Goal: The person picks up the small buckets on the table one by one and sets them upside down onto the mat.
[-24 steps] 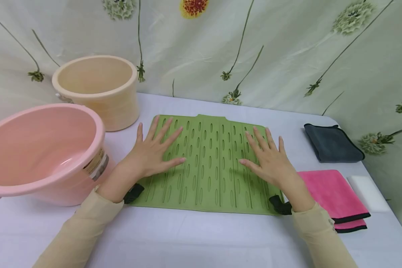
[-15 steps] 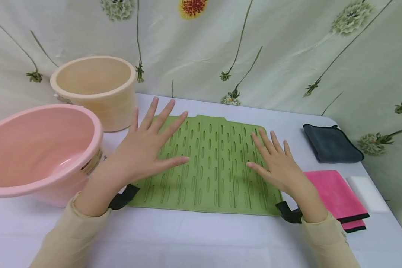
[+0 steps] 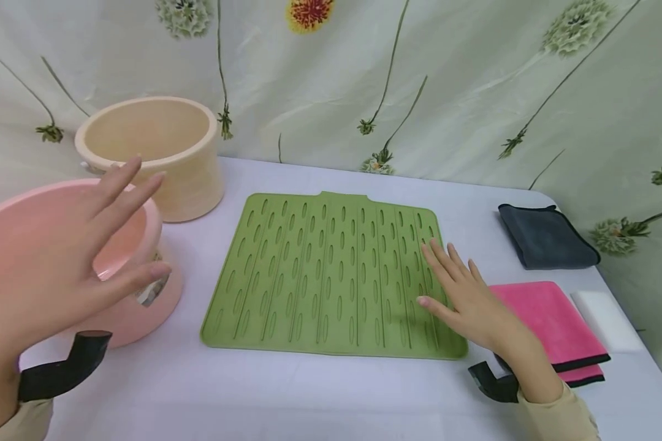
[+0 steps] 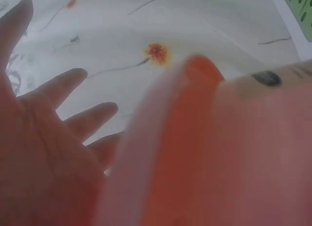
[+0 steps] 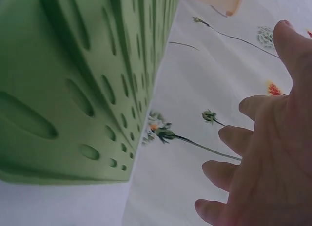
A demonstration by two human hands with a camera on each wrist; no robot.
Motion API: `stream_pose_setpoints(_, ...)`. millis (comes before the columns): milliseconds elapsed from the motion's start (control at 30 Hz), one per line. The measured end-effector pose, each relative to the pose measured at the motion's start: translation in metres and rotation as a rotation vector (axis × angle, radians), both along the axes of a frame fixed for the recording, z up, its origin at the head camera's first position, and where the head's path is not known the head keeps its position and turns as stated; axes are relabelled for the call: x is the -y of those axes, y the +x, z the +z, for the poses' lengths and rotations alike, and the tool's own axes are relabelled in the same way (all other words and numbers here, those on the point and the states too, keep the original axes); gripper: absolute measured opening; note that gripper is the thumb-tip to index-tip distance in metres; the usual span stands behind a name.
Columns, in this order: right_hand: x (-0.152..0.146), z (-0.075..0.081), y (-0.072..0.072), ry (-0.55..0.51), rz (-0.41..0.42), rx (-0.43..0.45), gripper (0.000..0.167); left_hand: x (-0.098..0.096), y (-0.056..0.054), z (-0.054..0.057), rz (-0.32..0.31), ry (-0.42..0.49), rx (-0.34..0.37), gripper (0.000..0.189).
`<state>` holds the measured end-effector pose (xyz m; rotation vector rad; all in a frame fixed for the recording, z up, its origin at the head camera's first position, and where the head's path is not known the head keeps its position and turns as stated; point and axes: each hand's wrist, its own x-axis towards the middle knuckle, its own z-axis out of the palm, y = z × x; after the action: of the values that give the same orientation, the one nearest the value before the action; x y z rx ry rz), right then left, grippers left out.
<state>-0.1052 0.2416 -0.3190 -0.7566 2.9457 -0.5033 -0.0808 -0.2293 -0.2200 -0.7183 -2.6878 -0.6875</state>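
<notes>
The mat [image 3: 331,275] lies flat, its laying-out seemingly done and what is left unclear, while left hand [image 3: 68,260] and right hand [image 3: 467,303], fingers loosely extended, hold nothing.

This looks like a homelike spot, though the exact kind of room cannot be told. Pale, creased fabric [image 3: 309,92] printed with flowers rises behind the far and right edges of the white-topped table [image 3: 309,398]. Household goods suggest the home: a cream bucket [image 3: 193,184] by the far edge, a pink bucket [image 3: 154,324] at the left, a green mat [image 3: 331,275] mid-table, and a dark cloth [image 3: 548,237] and pink cloth [image 3: 551,324] toward the right edge.
</notes>
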Motion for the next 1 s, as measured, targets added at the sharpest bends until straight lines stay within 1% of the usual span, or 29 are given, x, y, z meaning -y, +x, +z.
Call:
stream_pose_setpoints(33, 0.0, -0.003, 0.001, -0.003, 0.007, 0.011, 0.077, 0.007, 0.0, -0.002, 0.013, 0.014, 0.019, 0.089)
stream_pose_setpoints(67, 0.0, -0.006, 0.002, -0.002, 0.015, 0.019, 0.076, 0.013, 0.0, -0.005, 0.018, 0.024, 0.024, 0.091)
stream_pose_setpoints(100, 0.001, -0.009, 0.003, -0.001, 0.023, 0.026, 0.076, 0.018, 0.0, -0.007, 0.022, 0.053, 0.046, 0.093)
stream_pose_setpoints(200, 0.003, -0.018, 0.006, -0.008, 0.042, 0.056, 0.076, 0.028, -0.001, -0.014, 0.056, 0.07, 0.087, 0.095)
stream_pose_setpoints(267, 0.004, -0.022, 0.009, -0.021, 0.05, 0.079, 0.076, 0.032, -0.002, -0.017, 0.063, 0.058, 0.086, 0.093)
stream_pose_setpoints(300, 0.005, -0.024, 0.011, -0.034, 0.053, 0.096, 0.076, 0.032, -0.003, -0.016, 0.053, 0.03, 0.06, 0.089)
stream_pose_setpoints(333, 0.005, -0.025, 0.012, -0.047, 0.051, 0.118, 0.077, 0.029, -0.004, -0.013, 0.029, -0.006, 0.022, 0.08)
stream_pose_setpoints(433, 0.004, -0.029, 0.016, -0.087, 0.055, 0.173, 0.077, 0.021, -0.008, 0.001, -0.079, -0.105, -0.114, 0.042)
stream_pose_setpoints(467, 0.004, -0.031, 0.017, -0.1, 0.056, 0.192, 0.077, 0.017, -0.008, 0.005, -0.11, -0.124, -0.149, 0.035)
stream_pose_setpoints(500, 0.004, -0.032, 0.017, -0.113, 0.059, 0.213, 0.077, 0.013, -0.008, 0.009, -0.133, -0.129, -0.163, 0.035)
stream_pose_setpoints(533, 0.003, -0.033, 0.018, -0.12, 0.06, 0.231, 0.077, 0.011, -0.008, 0.011, -0.156, -0.114, -0.147, 0.04)
stream_pose_setpoints(600, 0.003, -0.035, 0.018, -0.131, 0.068, 0.255, 0.077, 0.011, -0.007, 0.007, -0.132, -0.107, -0.133, 0.044)
stream_pose_setpoints(700, 0.003, -0.038, 0.018, -0.133, 0.072, 0.278, 0.077, 0.015, -0.007, -0.006, -0.094, -0.08, -0.089, 0.049)
stream_pose_setpoints(767, 0.003, -0.039, 0.019, -0.123, 0.077, 0.275, 0.077, 0.019, -0.007, -0.016, -0.064, -0.103, -0.081, 0.046)
stream_pose_setpoints(800, 0.003, -0.039, 0.019, -0.117, 0.082, 0.272, 0.077, 0.021, -0.008, -0.019, -0.07, -0.105, -0.07, 0.044)
stream_pose_setpoints(833, 0.004, -0.04, 0.019, -0.113, 0.089, 0.267, 0.077, 0.023, -0.008, -0.023, -0.063, -0.106, -0.045, 0.042)
stream_pose_setpoints(967, 0.005, -0.04, 0.02, -0.097, 0.107, 0.245, 0.075, 0.03, -0.006, -0.032, -0.008, -0.166, 0.002, 0.025)
stream_pose_setpoints(1000, 0.005, -0.04, 0.02, -0.095, 0.108, 0.241, 0.075, 0.031, -0.005, -0.034, 0.013, -0.18, 0.029, 0.032)
